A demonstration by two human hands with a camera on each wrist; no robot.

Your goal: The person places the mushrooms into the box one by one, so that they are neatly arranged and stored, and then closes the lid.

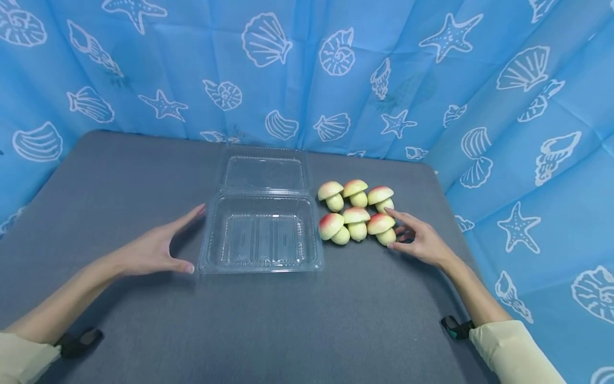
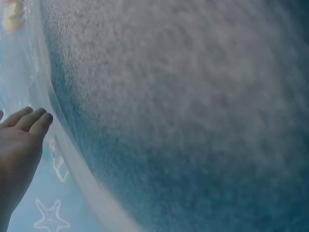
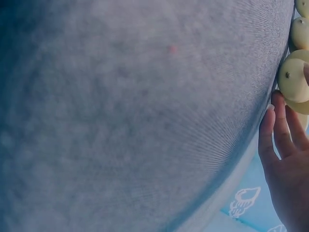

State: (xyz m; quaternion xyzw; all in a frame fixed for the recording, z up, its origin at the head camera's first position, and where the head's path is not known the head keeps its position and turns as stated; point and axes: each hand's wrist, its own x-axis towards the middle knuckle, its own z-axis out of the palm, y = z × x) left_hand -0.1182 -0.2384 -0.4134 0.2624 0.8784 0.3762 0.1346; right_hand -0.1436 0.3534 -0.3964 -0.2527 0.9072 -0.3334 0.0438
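A clear plastic container (image 1: 263, 269) lies with its lid (image 1: 266, 170) folded back behind it. Just left of its rim, my left hand (image 1: 148, 250) is held with thumb and fingers spread, gripping nothing. Several mushroom-shaped pieces with pink-and-cream caps stand in two rows right of the container. My right hand (image 1: 423, 242) is at the front right mushroom (image 1: 381, 224), its thumb near the stem and a finger by the cap's far side. In the right wrist view, fingertips lie close against that mushroom (image 3: 292, 79); whether they press on it, I cannot tell.
The dark grey table (image 1: 297, 325) has a blue curtain (image 1: 297, 80) with white shells and starfish behind it and along its right side. At the back right of the group, another mushroom (image 1: 380, 196) stands close to my right index finger. Both forearms reach in from the front corners.
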